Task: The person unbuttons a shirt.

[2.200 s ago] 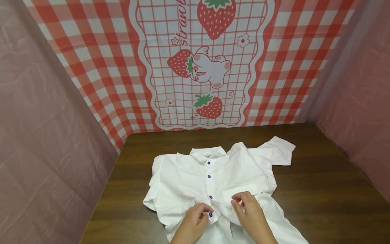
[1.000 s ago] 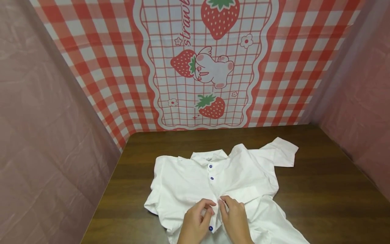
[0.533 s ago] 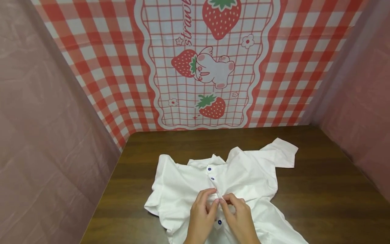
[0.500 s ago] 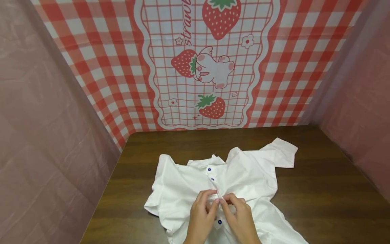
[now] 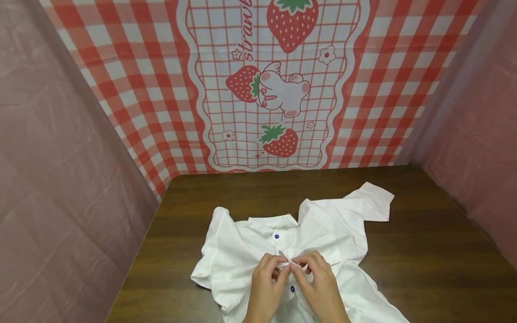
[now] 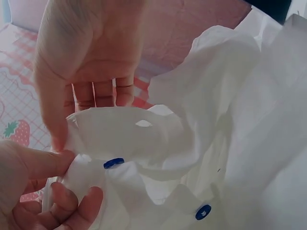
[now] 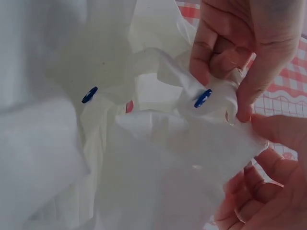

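Note:
A white short-sleeved shirt lies front up, its collar at the far end. At the front placket, the left hand and right hand meet fingertip to fingertip, each pinching a lifted edge of cloth. In the head view, one blue button shows below the collar and another blue button between the wrists. Close by the pinching fingers in the right wrist view are a blue button and a buttonhole. The left wrist view shows a buttonhole in the raised cloth.
The dark wooden table carries the shirt, one sleeve stretched to the far right. Behind it hangs a red-checked strawberry cloth. Pink curtains close off both sides.
The right hand has moved left to join the left hand at the placket, where both now lift cloth. The shirt's collar has been drawn nearer and its left shoulder has bunched up.

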The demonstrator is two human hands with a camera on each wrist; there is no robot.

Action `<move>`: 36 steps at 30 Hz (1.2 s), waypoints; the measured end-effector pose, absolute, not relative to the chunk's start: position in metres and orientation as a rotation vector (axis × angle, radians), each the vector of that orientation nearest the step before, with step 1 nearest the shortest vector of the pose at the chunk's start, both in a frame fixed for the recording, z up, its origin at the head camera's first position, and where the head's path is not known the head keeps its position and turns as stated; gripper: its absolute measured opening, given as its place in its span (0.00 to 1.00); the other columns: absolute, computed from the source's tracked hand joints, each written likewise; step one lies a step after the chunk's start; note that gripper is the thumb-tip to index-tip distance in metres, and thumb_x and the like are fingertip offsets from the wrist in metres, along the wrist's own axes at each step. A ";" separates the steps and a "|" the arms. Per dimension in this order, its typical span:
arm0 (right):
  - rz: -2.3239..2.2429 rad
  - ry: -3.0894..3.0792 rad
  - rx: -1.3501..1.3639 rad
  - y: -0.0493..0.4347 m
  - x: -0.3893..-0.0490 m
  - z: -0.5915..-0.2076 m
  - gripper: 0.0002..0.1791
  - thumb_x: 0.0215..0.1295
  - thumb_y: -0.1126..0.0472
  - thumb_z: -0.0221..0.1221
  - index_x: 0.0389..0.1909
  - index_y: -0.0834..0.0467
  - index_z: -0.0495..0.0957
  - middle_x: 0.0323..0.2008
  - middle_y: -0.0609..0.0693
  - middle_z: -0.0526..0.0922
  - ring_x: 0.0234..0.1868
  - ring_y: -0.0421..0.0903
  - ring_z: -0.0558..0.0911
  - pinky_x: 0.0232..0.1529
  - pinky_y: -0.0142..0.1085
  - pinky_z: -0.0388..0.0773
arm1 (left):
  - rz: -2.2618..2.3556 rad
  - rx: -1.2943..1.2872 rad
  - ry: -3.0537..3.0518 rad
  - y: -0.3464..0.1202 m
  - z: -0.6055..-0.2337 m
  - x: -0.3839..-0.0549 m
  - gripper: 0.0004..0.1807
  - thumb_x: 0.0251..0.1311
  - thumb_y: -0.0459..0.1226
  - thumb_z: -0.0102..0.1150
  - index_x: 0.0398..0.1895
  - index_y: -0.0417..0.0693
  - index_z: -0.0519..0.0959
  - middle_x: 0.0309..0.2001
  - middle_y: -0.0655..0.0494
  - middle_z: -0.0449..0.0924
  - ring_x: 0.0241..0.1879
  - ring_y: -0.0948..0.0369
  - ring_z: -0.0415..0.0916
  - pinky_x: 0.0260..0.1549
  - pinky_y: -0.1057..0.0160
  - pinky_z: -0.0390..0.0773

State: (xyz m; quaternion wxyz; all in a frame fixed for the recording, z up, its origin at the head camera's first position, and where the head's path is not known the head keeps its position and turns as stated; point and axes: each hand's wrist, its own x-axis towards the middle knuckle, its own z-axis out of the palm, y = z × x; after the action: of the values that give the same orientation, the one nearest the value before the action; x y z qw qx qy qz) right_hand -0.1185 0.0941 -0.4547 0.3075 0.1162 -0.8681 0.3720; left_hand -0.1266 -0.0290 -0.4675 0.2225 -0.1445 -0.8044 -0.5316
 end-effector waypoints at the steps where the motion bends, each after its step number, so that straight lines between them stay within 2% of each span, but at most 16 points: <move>1: 0.974 -2.291 0.306 0.094 -0.119 -0.454 0.09 0.46 0.69 0.67 0.28 0.54 0.79 0.28 0.39 0.73 0.27 0.34 0.69 0.28 0.27 0.66 | -1.467 -0.408 -2.221 -0.029 -0.467 -0.126 0.02 0.55 0.33 0.62 0.31 0.46 0.79 0.28 0.58 0.72 0.22 0.72 0.69 0.20 0.78 0.70; 9: 0.940 -2.238 0.335 0.095 -0.120 -0.452 0.08 0.46 0.72 0.66 0.25 0.56 0.80 0.29 0.42 0.75 0.30 0.36 0.71 0.34 0.22 0.66 | -1.379 -0.501 -2.202 -0.031 -0.464 -0.126 0.01 0.58 0.33 0.58 0.31 0.47 0.79 0.28 0.60 0.70 0.22 0.74 0.64 0.20 0.78 0.66; 20: 0.911 -2.276 0.296 0.095 -0.120 -0.453 0.08 0.46 0.70 0.66 0.24 0.56 0.78 0.28 0.42 0.75 0.30 0.36 0.71 0.35 0.27 0.65 | -1.324 -0.541 -2.223 -0.032 -0.466 -0.127 0.02 0.60 0.35 0.56 0.30 0.49 0.78 0.27 0.61 0.68 0.25 0.74 0.62 0.24 0.78 0.65; 27: 0.906 -2.316 0.235 0.095 -0.120 -0.454 0.06 0.50 0.68 0.65 0.24 0.55 0.78 0.28 0.40 0.75 0.29 0.35 0.69 0.34 0.31 0.65 | -1.358 -0.576 -2.217 -0.034 -0.469 -0.127 0.02 0.58 0.34 0.57 0.30 0.48 0.79 0.27 0.61 0.69 0.25 0.73 0.63 0.25 0.79 0.66; 36: 0.923 -2.321 0.083 0.110 -0.124 -0.458 0.04 0.51 0.68 0.65 0.25 0.58 0.79 0.25 0.42 0.75 0.27 0.37 0.68 0.33 0.29 0.61 | -1.417 -0.636 -2.171 -0.035 -0.470 -0.125 0.03 0.56 0.31 0.59 0.29 0.48 0.79 0.26 0.60 0.70 0.24 0.73 0.64 0.23 0.79 0.66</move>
State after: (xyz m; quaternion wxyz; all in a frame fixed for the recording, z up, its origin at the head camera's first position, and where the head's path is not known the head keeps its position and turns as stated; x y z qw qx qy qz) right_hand -0.1239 0.1101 -0.4579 0.3157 0.0315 -0.8812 0.3504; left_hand -0.1254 -0.0351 -0.4702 0.2341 -0.2316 -0.7907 -0.5162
